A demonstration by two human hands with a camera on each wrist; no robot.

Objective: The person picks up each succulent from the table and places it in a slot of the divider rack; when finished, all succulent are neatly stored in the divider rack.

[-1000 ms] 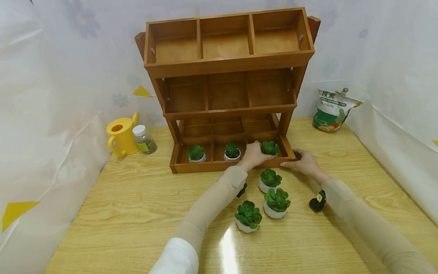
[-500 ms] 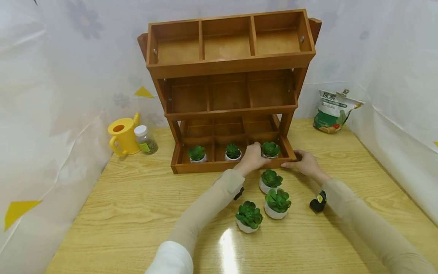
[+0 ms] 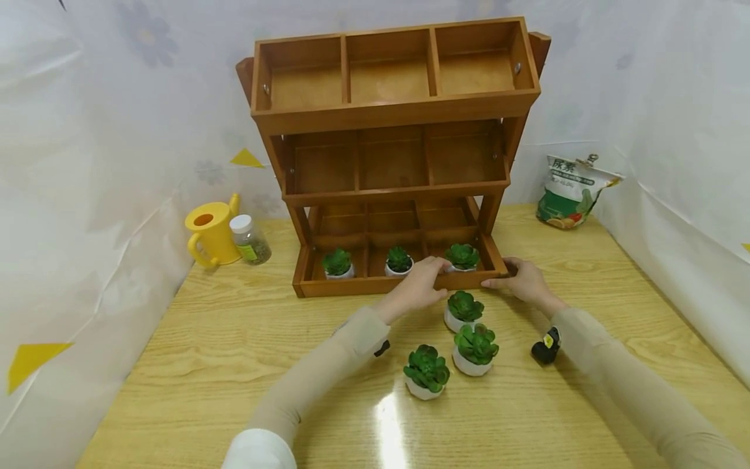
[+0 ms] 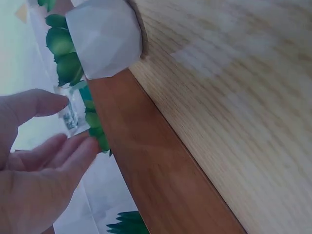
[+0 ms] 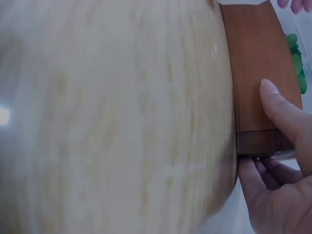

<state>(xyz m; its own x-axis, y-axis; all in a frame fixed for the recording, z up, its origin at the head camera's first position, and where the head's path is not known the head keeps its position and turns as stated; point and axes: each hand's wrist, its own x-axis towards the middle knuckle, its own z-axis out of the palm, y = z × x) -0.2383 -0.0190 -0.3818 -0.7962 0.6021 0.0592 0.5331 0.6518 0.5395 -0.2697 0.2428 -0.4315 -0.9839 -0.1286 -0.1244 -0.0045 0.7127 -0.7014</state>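
A three-tier wooden plant stand (image 3: 398, 189) holds three potted succulents in its bottom tier: a left one (image 3: 337, 262), a middle one (image 3: 399, 259) and a right one (image 3: 462, 255). My left hand (image 3: 415, 286) is in front of that tier, just left of the right succulent. In the left wrist view its thumb and fingers are parted with nothing between them. My right hand (image 3: 524, 283) grips the stand's lower right corner; in the right wrist view its thumb (image 5: 275, 100) lies on the front board and the other fingers sit round the end.
Three more potted succulents stand on the table before the stand: one near it (image 3: 463, 310), one behind the other (image 3: 474, 348), one further left (image 3: 426, 371). A yellow watering can (image 3: 213, 233) and a lidded jar (image 3: 250, 241) are at left, a clipped bag (image 3: 571, 190) at right.
My left hand has let go of the right succulent and drawn back left and toward me. My right hand has stayed at the stand's corner.
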